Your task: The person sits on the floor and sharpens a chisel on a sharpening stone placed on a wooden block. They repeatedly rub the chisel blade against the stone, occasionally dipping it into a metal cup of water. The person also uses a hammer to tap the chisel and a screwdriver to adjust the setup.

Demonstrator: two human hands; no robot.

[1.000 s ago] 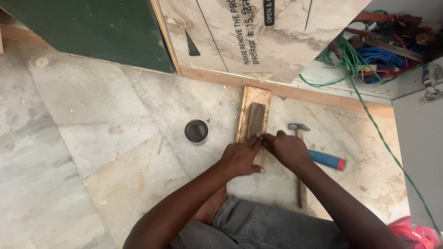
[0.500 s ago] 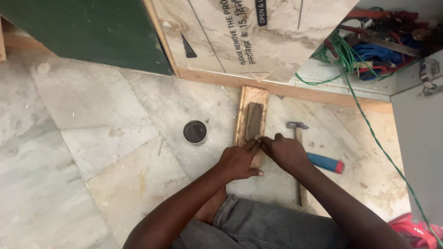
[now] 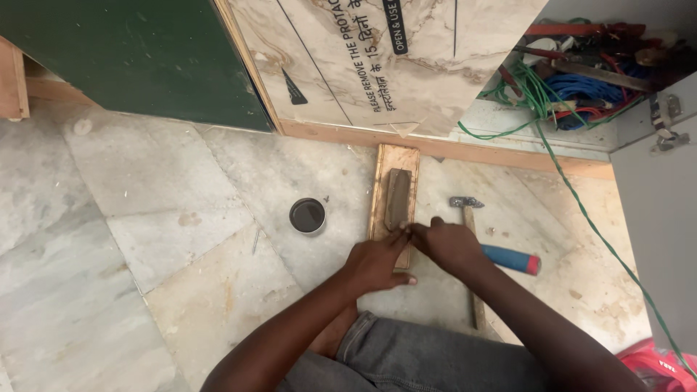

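The left hand [image 3: 377,263] and right hand [image 3: 449,245] meet at the near end of a grey stone [image 3: 397,199], fingers pinched together on something too small to make out; whether they grip the stone itself I cannot tell. The stone lies lengthwise on a narrow board [image 3: 383,168] that runs from the hands toward 12 o'clock on the floor [image 3: 145,218]. Just at 3 o'clock of the right hand lies a hammer [image 3: 468,218], head toward 12, its handle passing under the right forearm. A blue-handled tool [image 3: 512,259] with a red end lies across it, at 3 o'clock. At 9 o'clock of the board, apart from it, stands a small round black tin [image 3: 308,215]. At 12 o'clock a marble-patterned panel [image 3: 377,58] leans beside a green panel [image 3: 131,58]. At 2 o'clock, cables [image 3: 581,87] lie tangled, and a green cord [image 3: 581,210] trails down.
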